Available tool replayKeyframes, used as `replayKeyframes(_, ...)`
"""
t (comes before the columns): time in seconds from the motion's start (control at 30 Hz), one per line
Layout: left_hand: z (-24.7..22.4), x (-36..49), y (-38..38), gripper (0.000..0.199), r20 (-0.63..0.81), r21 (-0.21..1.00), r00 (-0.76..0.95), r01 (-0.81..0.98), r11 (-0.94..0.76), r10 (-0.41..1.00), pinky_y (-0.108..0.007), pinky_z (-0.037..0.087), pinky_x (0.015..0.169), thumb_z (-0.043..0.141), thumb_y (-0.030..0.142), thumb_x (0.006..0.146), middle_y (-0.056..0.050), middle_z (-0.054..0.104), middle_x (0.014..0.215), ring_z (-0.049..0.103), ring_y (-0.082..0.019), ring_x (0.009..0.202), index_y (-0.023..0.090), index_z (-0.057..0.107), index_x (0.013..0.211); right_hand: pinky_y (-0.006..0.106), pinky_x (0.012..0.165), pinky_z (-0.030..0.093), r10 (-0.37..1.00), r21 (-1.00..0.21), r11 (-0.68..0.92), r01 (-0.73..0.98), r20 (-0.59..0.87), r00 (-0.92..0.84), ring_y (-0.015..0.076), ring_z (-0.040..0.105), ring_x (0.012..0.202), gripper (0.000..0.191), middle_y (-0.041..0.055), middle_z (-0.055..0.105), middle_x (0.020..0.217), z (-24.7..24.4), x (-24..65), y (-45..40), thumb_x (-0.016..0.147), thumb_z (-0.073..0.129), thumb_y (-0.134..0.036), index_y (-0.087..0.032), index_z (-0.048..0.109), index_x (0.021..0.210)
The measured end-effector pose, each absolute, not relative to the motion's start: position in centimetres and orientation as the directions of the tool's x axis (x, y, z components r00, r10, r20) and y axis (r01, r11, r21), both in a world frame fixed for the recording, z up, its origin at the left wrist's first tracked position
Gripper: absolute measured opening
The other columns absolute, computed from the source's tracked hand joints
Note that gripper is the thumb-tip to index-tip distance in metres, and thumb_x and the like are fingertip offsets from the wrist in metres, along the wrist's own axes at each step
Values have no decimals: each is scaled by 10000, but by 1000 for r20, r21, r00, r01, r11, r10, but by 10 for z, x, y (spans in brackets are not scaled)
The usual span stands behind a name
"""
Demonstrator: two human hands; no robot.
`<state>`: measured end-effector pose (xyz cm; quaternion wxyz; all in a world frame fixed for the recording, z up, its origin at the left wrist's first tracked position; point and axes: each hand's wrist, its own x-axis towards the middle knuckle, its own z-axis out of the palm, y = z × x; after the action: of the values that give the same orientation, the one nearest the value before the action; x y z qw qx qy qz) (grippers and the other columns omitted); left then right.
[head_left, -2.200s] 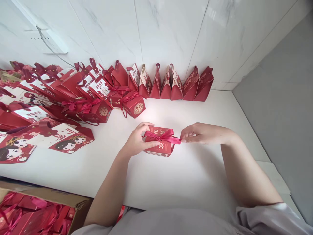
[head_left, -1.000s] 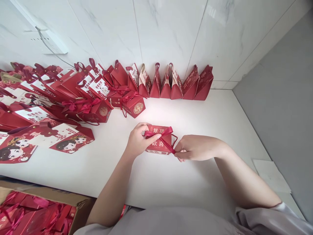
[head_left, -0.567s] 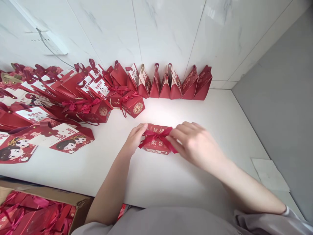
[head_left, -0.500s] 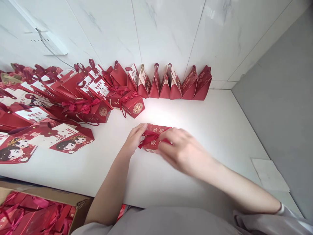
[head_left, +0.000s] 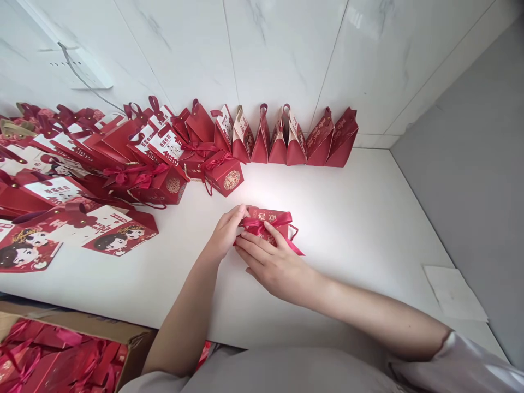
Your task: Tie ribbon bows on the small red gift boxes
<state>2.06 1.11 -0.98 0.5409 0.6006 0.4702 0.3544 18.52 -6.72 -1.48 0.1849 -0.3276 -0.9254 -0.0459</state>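
A small red gift box point(head_left: 271, 213) with pale lettering lies on the white table, a red satin ribbon point(head_left: 282, 220) tied around it in a bow. My left hand point(head_left: 226, 232) grips the box's left end, thumb on top near the ribbon. Across the near half of the box lies my right hand point(head_left: 278, 265), its fingers stretched out over the ribbon and its fingertips beside the left thumb. Part of the bow and the lettering is hidden under those fingers. One ribbon tail and a red cord loop point(head_left: 293, 233) stick out at the right end.
Several red handled boxes point(head_left: 260, 147) stand along the tiled wall. More boxes crowd the left, among them ribboned ones point(head_left: 224, 176) and one with cartoon faces point(head_left: 123, 237). A cardboard carton point(head_left: 137, 349) of ribboned boxes sits lower left. White paper point(head_left: 454, 292) lies at right.
My right hand has moved left across the box, and its fingers now lie stretched over the ribbon. A ribbon tail and cord now show at the right end. The left hand stays in place.
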Motion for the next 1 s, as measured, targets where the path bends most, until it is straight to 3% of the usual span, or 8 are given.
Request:
replayKeyframes(0.13, -4, 21, 9, 393, -69, 980, 338, 198, 0, 938, -294, 451, 868, 457, 492, 959, -28, 604, 912, 562, -171, 875, 181, 555, 739, 580, 1197, 274, 555, -113, 823, 557, 365, -747, 291, 421, 1383, 481, 170, 562, 1393, -9, 190, -65, 932, 357, -1, -35, 481, 1395)
replayKeyframes(0.3, -2, 22, 7, 340, -81, 974, 356, 227, -2, 931, -296, 481, 814, 543, 461, 919, -52, 615, 970, 589, -187, 901, 179, 580, 732, 556, 1187, 287, 595, -141, 797, 587, 345, -726, 297, 427, 1376, 309, 164, 545, 1387, -9, 190, -63, 913, 470, -43, -149, 662, 1130)
replayKeyframes(0.47, 0, 21, 8, 325, -45, 951, 399, 297, -83, 916, -340, 477, 920, 574, 423, 901, -72, 628, 1109, 605, -225, 1049, 178, 567, 688, 546, 1106, 399, 608, -22, 766, 642, 349, -713, 322, 491, 1289, 392, 190, 564, 1361, -16, 184, -65, 934, 432, -61, -83, 574, 1299)
replayKeyframes(0.57, 0, 18, 9, 290, -34, 925, 419, 356, -130, 908, -344, 492, 911, 648, 391, 849, -77, 615, 1169, 592, -246, 1118, 181, 555, 672, 551, 1127, 365, 604, -85, 776, 625, 386, -698, 292, 532, 1234, 418, 170, 633, 1267, -12, 187, -64, 955, 424, -73, -68, 516, 1362)
replayKeyframes(0.67, -2, 17, 10, 296, 3, 920, 409, 357, -163, 912, -351, 499, 907, 653, 381, 846, -77, 616, 1171, 587, -248, 1136, 184, 529, 663, 501, 1158, 336, 560, -178, 815, 552, 489, -669, 225, 597, 1143, 349, 113, 695, 1165, -4, 194, -62, 976, 420, -70, -97, 579, 1285)
replayKeyframes(0.8, -4, 23, 7, 315, 64, 923, 370, 332, -196, 927, -380, 485, 951, 728, 413, 783, -78, 631, 1139, 599, -258, 1111, 190, 530, 683, 345, 911, 506, 537, -252, 828, 502, 618, -574, 181, 658, 949, 235, 64, 744, 985, 10, 205, -59, 973, 468, -81, -156, 671, 1066)
replayKeyframes(0.87, -4, 27, 4, 303, 55, 928, 346, 328, -176, 937, -393, 477, 967, 735, 431, 776, -81, 642, 1115, 614, -262, 1077, 192, 562, 708, 321, 804, 510, 563, -291, 810, 509, 628, -537, 177, 660, 880, 242, 62, 744, 943, 17, 210, -58, 961, 469, -61, -163, 657, 1074)
replayKeyframes(1.0, -4, 34, 0, 289, -2, 943, 310, 318, -102, 951, -388, 489, 931, 696, 464, 810, -78, 660, 1083, 637, -254, 1014, 200, 601, 741, 298, 773, 494, 593, -369, 801, 471, 598, -539, 156, 647, 823, 299, 51, 732, 916, 30, 218, -57, 941, 453, -13, -147, 612, 1156)
